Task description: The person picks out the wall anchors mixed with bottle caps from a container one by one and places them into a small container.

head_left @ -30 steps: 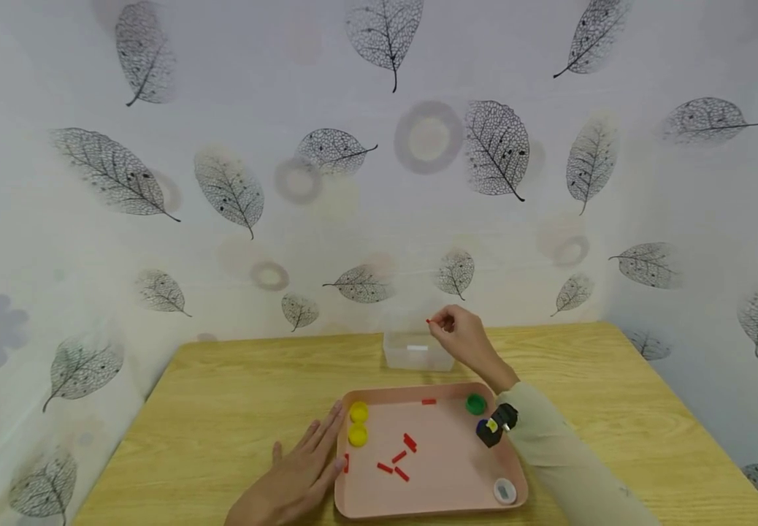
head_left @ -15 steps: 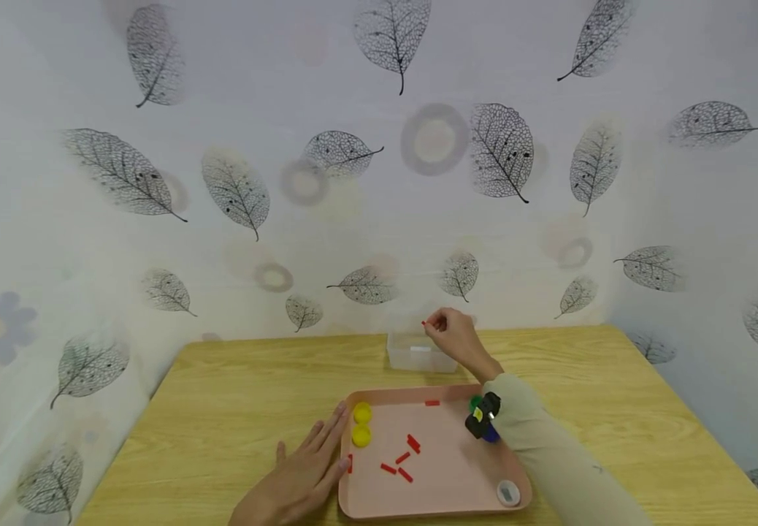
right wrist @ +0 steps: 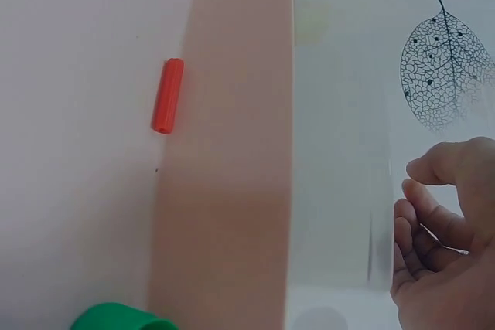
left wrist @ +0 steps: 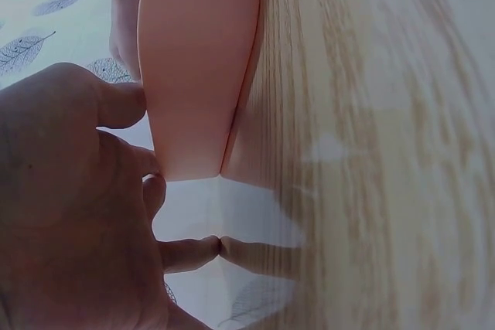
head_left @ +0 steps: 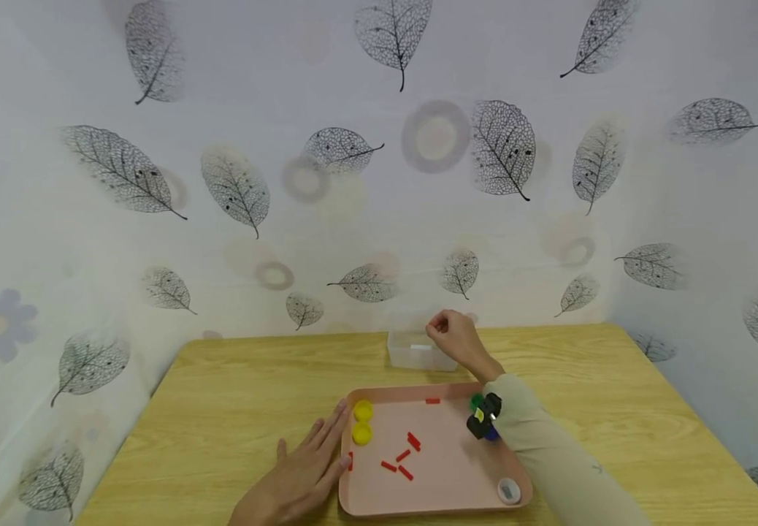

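Wooden table (head_left: 254,387): clear box (head_left: 418,359) (partly hidden) just below the right hand (head_left: 458,339).

The table (head_left: 247,387) is glossy, the tray (head_left: 448,471) probably plastic.

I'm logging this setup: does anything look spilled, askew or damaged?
Nothing stands out. The red pieces lie at mixed angles, but those visible are inside the pink tray, none visibly broken.

A table (head_left: 241,387) with a glossy, yellowish wood-grain top carries a pink tray (head_left: 458,475) and a clear plastic box (head_left: 412,359). The tray lies against the thumb of the left hand (head_left: 300,471); the box stands beyond it, near the fingertips of the right hand (head_left: 461,341).
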`<state>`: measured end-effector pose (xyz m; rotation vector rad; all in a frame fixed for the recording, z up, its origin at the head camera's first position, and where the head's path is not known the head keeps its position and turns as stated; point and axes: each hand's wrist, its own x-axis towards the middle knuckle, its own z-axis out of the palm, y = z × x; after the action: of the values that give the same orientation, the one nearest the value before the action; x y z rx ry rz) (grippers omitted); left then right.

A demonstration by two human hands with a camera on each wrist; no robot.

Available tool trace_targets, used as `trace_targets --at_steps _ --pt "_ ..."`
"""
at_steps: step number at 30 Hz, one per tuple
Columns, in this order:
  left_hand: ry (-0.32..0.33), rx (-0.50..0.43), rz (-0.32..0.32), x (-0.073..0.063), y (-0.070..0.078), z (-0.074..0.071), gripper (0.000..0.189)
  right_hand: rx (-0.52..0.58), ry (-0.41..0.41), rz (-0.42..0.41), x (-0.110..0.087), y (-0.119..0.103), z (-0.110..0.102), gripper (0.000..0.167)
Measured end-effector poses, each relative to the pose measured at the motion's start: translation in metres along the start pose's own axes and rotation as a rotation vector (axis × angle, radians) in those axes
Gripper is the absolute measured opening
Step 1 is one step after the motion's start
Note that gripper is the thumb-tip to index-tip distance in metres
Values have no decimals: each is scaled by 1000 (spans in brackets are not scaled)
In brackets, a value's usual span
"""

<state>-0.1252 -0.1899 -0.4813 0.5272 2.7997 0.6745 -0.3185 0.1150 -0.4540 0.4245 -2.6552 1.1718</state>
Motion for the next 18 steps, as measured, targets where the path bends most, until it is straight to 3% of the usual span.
trace_targets --at_steps 9,18 --pt "28 6 16 -1 -1 1 66 38 2 -29 -8 -11 -10 8" --pt "22 4 7 0 -1 1 67 90 10 -73 -32 -25 -27 8"
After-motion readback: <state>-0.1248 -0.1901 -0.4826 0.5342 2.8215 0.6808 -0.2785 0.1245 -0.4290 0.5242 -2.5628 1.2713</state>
